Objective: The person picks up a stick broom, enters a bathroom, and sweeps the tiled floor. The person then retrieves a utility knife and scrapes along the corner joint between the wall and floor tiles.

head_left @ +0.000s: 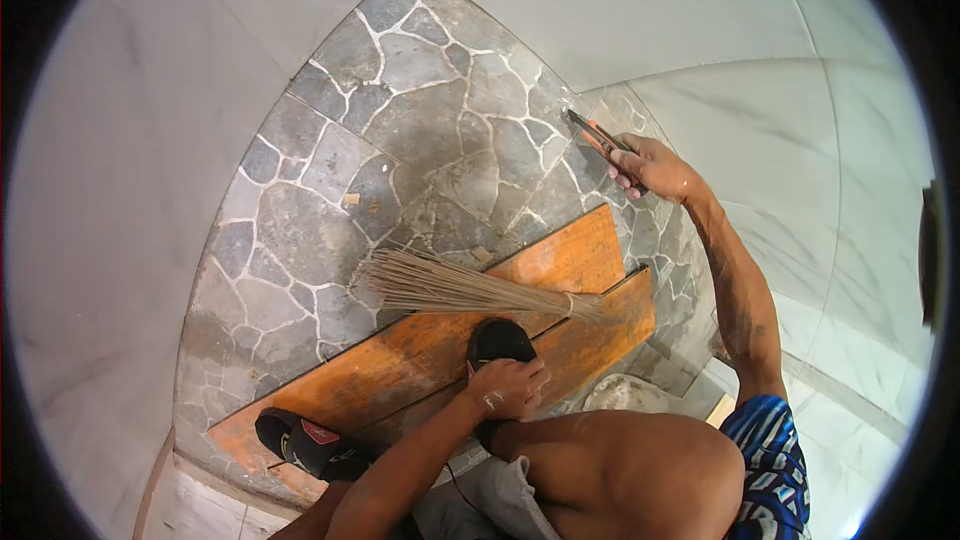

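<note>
My right hand (652,168) is closed around pliers (598,136) with orange and black parts. Their dark tip meets, or is just above, the grey stone-pattern floor (420,120) near the wall's corner. My left hand (508,387), fingers curled, rests at the top of the black slipper (500,340) on one foot. Whether anything is inside those fingers is hidden. Under that slipper lie orange-brown wooden planks (410,360). A bundled stick broom (460,280) lies across them, its loose ends spread over the floor tiles.
Pale marble-look walls (700,10) close in the floor on both sides. My other slipper (305,443) stands at the planks' lower left end. A whitish, stained round object (630,395) sits beside my knee. Small tan chips (351,199) lie on the floor.
</note>
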Demonstrator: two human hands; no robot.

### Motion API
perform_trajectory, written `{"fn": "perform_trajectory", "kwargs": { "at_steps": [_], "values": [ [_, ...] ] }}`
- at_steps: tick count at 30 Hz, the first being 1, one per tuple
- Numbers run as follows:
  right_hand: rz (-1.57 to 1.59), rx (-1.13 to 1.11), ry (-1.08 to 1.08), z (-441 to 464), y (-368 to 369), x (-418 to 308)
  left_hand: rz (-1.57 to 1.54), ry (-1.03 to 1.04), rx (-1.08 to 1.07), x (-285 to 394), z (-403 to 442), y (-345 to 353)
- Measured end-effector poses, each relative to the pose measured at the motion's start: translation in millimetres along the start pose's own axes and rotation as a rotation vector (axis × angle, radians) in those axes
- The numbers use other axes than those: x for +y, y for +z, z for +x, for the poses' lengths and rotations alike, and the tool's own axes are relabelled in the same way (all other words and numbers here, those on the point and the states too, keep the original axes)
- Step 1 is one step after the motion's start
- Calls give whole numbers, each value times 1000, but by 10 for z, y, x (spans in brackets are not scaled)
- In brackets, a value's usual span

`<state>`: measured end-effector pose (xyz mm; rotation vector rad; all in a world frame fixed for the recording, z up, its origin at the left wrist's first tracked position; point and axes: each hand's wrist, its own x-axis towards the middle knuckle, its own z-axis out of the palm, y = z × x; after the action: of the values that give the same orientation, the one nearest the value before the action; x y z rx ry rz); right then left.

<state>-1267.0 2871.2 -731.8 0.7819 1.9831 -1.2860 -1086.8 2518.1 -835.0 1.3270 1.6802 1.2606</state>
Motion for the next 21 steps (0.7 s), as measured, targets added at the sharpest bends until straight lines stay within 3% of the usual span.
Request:
{"fn": "perform_trajectory", "kwargs": {
  "at_steps": [13, 16, 21],
  "values": [
    [-1017, 534, -432, 263, 42, 294, 44, 22, 14, 10, 18, -2],
    [-1356, 612, -375, 406, 23, 365, 42, 17, 18, 17, 19, -17],
    [-1378, 563, -207, 551, 151, 338, 25, 6, -3, 11, 3, -12]
  ]
}}
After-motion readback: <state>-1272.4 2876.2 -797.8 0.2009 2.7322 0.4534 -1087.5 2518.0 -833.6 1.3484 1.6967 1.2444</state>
